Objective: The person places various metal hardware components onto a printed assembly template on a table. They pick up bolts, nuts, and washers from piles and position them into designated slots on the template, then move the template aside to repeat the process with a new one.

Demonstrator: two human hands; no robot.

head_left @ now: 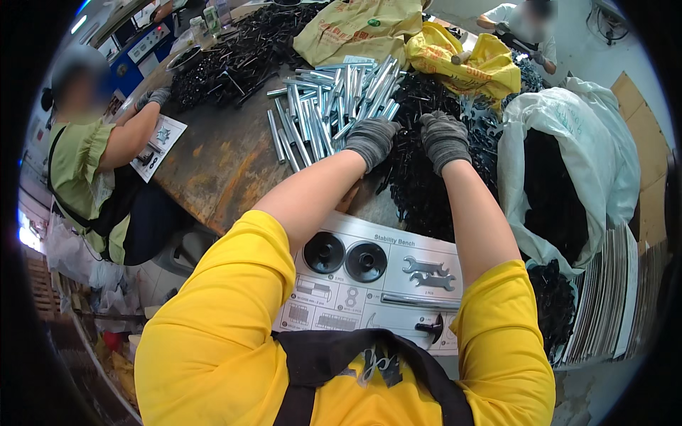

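Both of my hands wear grey knitted gloves and reach over a heap of small black parts [419, 181]. My left hand [373, 140] is curled at the left edge of the heap, beside a pile of shiny metal tubes [305, 121]. Opposite it, my right hand [445, 140] bends its fingers down into the black parts. What either hand pinches is too small to make out. Close to my body lies a printed parts sheet [341, 227]. On it rest two black discs [366, 262], two wrenches [428, 274], a metal tube [419, 302] and a black T-shaped knob [430, 328].
A white sack [518, 135] of black parts stands at right, by stacked cardboard [604, 305]. Yellow bags [462, 64] and a tan sack [355, 32] lie at the back, near another black heap [227, 64]. Co-workers sit at left [85, 156] and far right [522, 28].
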